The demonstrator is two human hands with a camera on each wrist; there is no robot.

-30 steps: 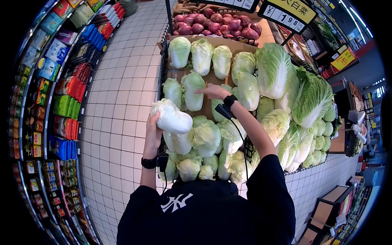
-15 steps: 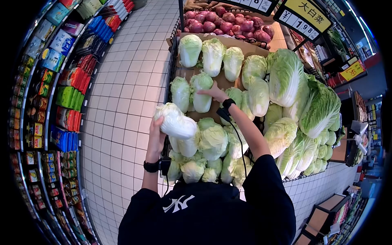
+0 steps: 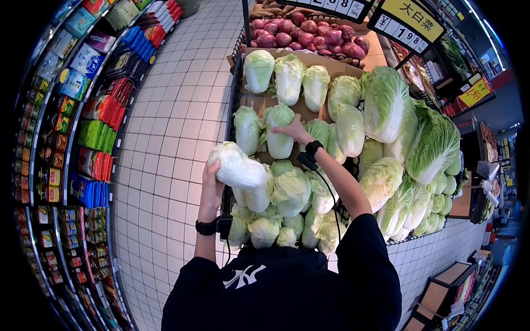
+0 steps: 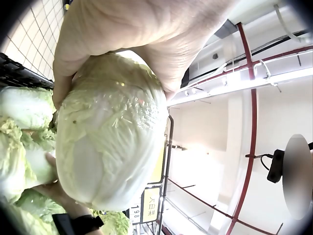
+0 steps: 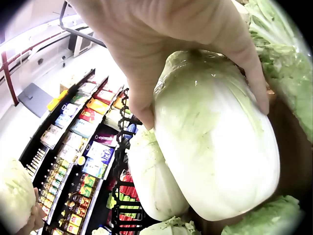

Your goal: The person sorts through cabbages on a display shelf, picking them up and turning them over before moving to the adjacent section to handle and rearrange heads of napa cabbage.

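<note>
My left hand point(image 3: 210, 187) holds a napa cabbage point(image 3: 238, 168) up over the left front edge of the display. The cabbage looks pale, with a glossy clear wrap, and in the left wrist view thumb and fingers span one end of it. Farther back, my right hand point(image 3: 297, 131) grips a second napa cabbage point(image 3: 279, 138) among those in the bin. In the right wrist view, thumb and fingers reach down both sides of this cabbage point(image 5: 220, 142). Close against its left side lies another napa cabbage point(image 3: 247, 130).
More napa cabbages point(image 3: 290, 190) are piled in front, and larger leafy ones point(image 3: 386, 105) lie to the right. Red onions point(image 3: 309, 33) fill the section behind, near a price sign point(image 3: 407, 25). A tiled aisle point(image 3: 165, 143) and packed shelves point(image 3: 91, 165) are on the left.
The right hand has closed round the cabbage in the bin, which has shifted slightly toward me and to the right. The left hand keeps its cabbage nearly still. The head view has turned a little.
</note>
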